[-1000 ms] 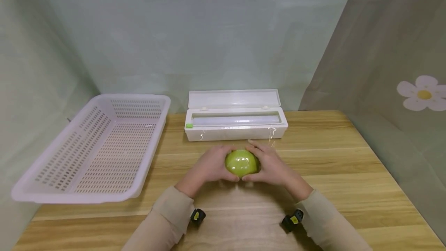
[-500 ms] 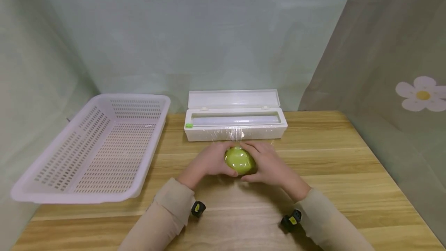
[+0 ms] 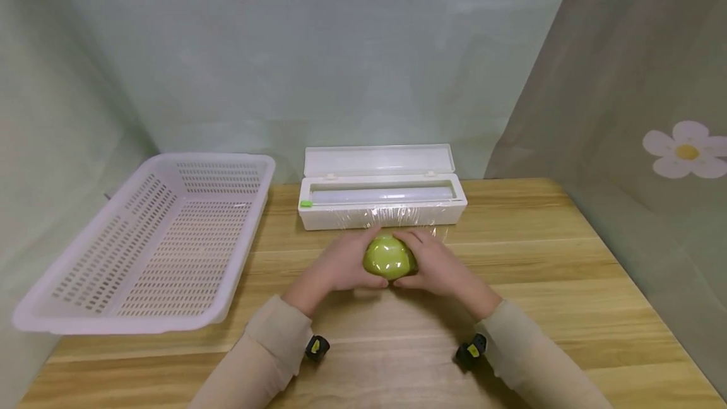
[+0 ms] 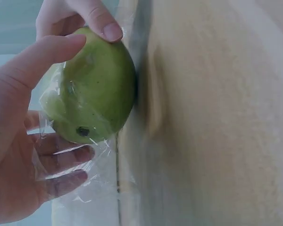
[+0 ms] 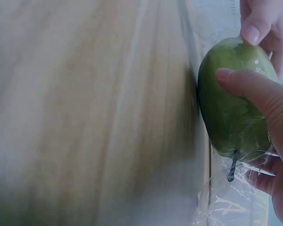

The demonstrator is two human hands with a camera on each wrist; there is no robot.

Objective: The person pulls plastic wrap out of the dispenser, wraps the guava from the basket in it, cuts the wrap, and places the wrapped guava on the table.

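One green fruit [image 3: 389,258], now nearer one white box [image 3: 319,218], one left hand [image 3: 345,265] and one right hand [image 3: 437,268], fingers [image 4: 68,182] curled round it

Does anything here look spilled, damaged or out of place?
Nothing looks spilled or plainly damaged. The only untidy thing is the clear film: by the stem of the green fruit it is loose and crinkled, not smooth. The basket and box look undisturbed.
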